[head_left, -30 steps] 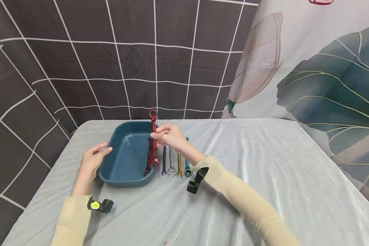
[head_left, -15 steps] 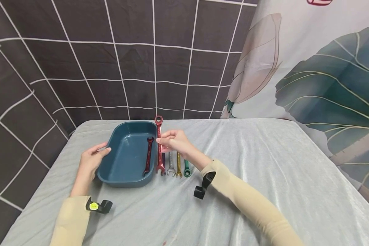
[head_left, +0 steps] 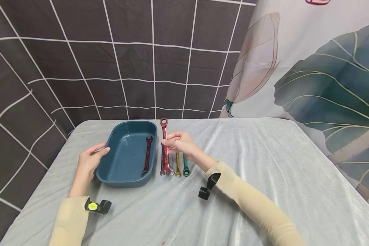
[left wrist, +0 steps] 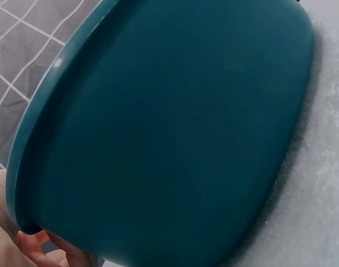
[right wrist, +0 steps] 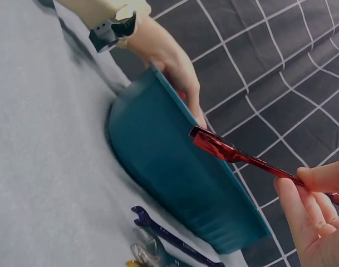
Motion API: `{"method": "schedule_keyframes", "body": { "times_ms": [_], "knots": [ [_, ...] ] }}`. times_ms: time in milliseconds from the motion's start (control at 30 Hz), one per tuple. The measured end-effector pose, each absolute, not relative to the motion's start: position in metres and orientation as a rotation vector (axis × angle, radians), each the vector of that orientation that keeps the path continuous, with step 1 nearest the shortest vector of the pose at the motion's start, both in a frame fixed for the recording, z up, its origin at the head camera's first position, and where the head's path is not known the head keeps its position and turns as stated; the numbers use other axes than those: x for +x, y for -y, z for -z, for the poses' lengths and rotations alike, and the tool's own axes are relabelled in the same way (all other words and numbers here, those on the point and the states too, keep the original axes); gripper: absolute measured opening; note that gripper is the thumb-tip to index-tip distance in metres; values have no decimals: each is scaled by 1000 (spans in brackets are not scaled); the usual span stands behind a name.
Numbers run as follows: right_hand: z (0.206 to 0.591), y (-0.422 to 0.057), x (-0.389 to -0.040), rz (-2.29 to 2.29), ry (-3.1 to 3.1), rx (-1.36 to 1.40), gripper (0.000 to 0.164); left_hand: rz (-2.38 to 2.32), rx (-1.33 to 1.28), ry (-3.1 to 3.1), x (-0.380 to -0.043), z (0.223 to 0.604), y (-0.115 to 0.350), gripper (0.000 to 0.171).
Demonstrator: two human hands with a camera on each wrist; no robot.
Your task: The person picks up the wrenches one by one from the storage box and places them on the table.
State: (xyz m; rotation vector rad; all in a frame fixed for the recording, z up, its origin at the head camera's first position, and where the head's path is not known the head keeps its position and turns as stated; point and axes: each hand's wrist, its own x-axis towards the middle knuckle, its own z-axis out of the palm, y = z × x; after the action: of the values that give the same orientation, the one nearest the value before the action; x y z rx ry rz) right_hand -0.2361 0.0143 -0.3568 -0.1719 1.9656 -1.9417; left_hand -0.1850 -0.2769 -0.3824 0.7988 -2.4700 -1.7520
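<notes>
With thumb and fingers, my right hand (head_left: 182, 145) pinches a red combination wrench (head_left: 165, 160) by its middle. It hangs just right of the blue plastic basin (head_left: 123, 184), ring end away from me, above the row of wrenches. My left hand (head_left: 89, 162) grips the basin's left rim, thumb on the rim and fingers outside. Inside, along the right wall, lies a dark red wrench (head_left: 147, 155). The row holds a purple wrench (right wrist: 175, 239), a silver wrench (head_left: 172, 167), a yellow wrench (head_left: 178, 164) and a green wrench (head_left: 186, 167); hand and held wrench partly cover them.
A light grey cloth (head_left: 249, 160) covers the table. Behind it hangs a dark curtain (head_left: 135, 68) with white grid lines, and a leaf-patterned curtain (head_left: 310, 78) is at the right. Each wrist wears a small black camera (head_left: 204, 193).
My right hand has moved right with the red wrench, from over the basin's right edge to above the row of wrenches. The left hand stays on the rim.
</notes>
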Motion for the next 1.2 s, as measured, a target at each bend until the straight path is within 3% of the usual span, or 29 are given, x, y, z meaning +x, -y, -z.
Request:
{"method": "schedule_keyframes", "body": {
  "times_ms": [1200],
  "knots": [
    [372, -69, -240, 1894, -2011, -64, 11, 1765, 801, 2469, -186, 382, 278, 56]
  ]
}}
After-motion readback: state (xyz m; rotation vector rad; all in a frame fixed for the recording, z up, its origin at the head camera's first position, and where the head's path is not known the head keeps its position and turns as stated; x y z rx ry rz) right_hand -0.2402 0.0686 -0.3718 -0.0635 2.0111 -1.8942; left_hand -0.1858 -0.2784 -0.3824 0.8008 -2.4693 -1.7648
